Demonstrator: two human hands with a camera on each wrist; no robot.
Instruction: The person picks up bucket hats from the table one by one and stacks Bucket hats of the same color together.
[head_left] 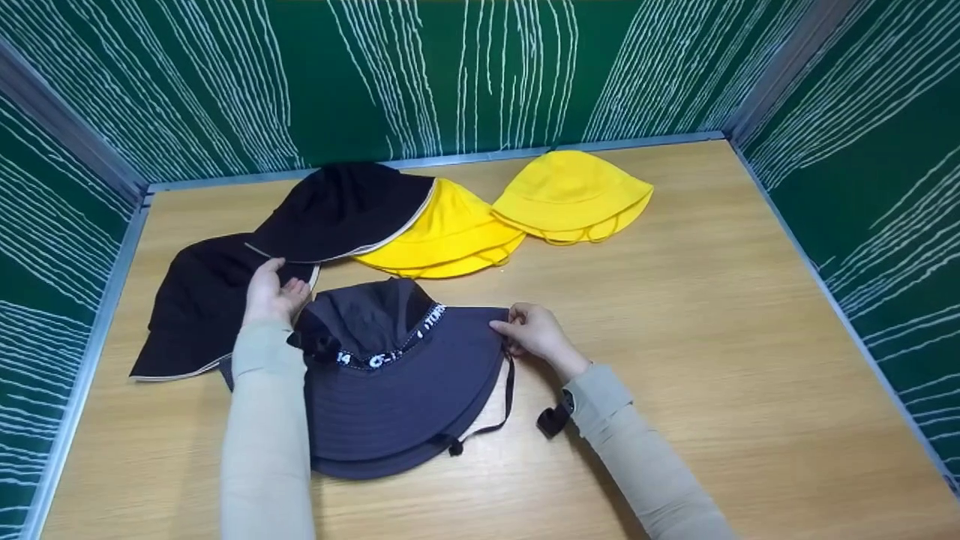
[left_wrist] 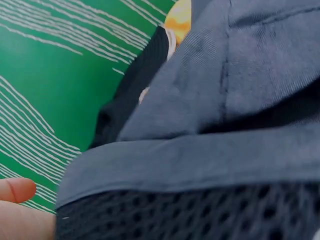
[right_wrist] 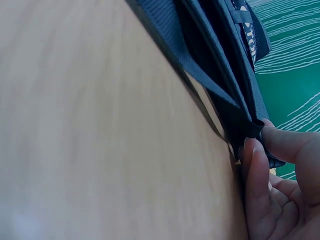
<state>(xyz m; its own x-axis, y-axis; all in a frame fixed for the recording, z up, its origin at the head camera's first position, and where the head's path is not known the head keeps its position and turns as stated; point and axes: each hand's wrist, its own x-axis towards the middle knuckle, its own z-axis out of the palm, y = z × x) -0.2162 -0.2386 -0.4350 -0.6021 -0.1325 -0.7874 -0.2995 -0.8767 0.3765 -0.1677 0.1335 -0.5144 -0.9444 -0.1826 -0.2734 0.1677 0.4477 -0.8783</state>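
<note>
A dark grey bucket hat [head_left: 405, 397] with a wide stitched brim and white lettering round its crown lies folded in front of me. At the right corner of that brim, my right hand [head_left: 536, 330] pinches the edge between thumb and fingers, also seen in the right wrist view. A black chin strap [head_left: 511, 390] hangs below this corner. My left hand [head_left: 274, 294] is held beside the grey crown with loose fingers, overlapping the edge of a black hat [head_left: 199, 300]. Its forearm covers the grey brim's left part. Mesh lining [left_wrist: 200, 215] shows in the left wrist view.
Another black hat [head_left: 345, 210] with a pale edge overlaps a yellow hat [head_left: 442, 232] at the back. A second yellow hat [head_left: 574, 191] lies to their right. Green walls with white lines [head_left: 480, 75] enclose the wooden table [head_left: 750, 337] at the back and sides.
</note>
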